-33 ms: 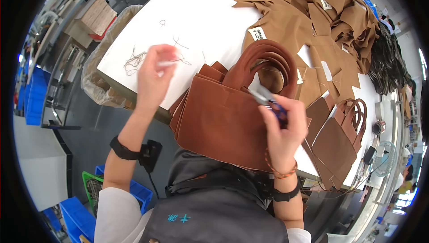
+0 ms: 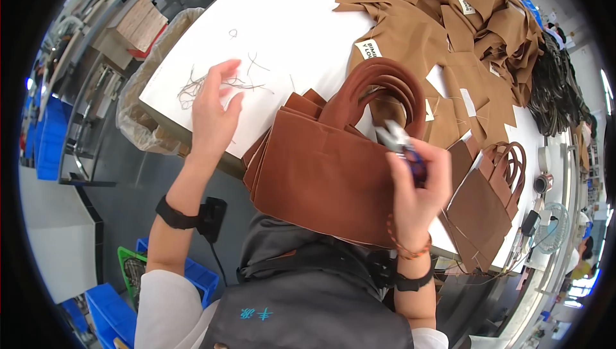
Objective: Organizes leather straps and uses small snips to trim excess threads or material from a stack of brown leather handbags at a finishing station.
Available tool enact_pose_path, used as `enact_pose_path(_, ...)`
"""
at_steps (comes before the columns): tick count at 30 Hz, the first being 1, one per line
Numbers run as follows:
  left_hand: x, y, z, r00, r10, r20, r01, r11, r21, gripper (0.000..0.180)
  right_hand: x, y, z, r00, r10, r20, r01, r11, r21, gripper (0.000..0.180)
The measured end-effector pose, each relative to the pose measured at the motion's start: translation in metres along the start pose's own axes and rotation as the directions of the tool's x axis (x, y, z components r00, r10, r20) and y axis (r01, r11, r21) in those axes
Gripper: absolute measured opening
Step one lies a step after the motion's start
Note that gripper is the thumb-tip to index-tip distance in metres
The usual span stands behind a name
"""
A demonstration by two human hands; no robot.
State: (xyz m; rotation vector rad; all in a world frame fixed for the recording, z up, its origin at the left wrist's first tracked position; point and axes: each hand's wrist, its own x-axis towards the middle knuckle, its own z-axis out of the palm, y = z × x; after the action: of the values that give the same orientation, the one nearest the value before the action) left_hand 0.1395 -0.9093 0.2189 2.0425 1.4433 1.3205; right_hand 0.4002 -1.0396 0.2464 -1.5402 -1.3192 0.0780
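Observation:
My left hand point(image 2: 217, 110) hovers at the white table's left side, fingers curved and apart, with nothing seen between them. Cut dark threads point(image 2: 190, 89) lie loose beside and beyond it. In my right hand point(image 2: 420, 188) is a pair of thread snips point(image 2: 401, 141) with metal blades and dark blue handles, slightly blurred. Its blades point up and left, in front of the bag handles. A stack of reddish-brown bag panels point(image 2: 321, 175) with arched handles point(image 2: 375, 69) rests over the table's near edge, against my dark apron. My right hand overlaps the top panel's right side.
Tan cut pieces point(image 2: 410, 34) with white labels heap across the far right of the white table point(image 2: 282, 21). More brown handled panels point(image 2: 481, 201) lie to the right, near a small fan point(image 2: 553, 227). A plastic-lined bin point(image 2: 138, 118) stands off the left edge.
My left hand has shifted slightly, its thumb and fingers spreading apart. My right hand has moved a little to the right with the snips.

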Motion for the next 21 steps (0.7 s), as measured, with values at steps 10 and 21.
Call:
enact_pose_path(10, -0.052, 0.109, 0.049, 0.806, 0.377, 0.455, -0.117, 0.857, -0.503, 0.039, -0.022, 0.043, -0.049, 0.943, 0.307, -0.131, -0.285, 0.944, 0.166, 0.020)
enact_pose_path(21, -0.043, 0.140, 0.106, 0.717, 0.411, 0.562, -0.149, 0.879, -0.454, 0.017, -0.025, 0.048, -0.033, 0.903, 0.416, -0.109, -0.352, 0.860, 0.369, 0.014)
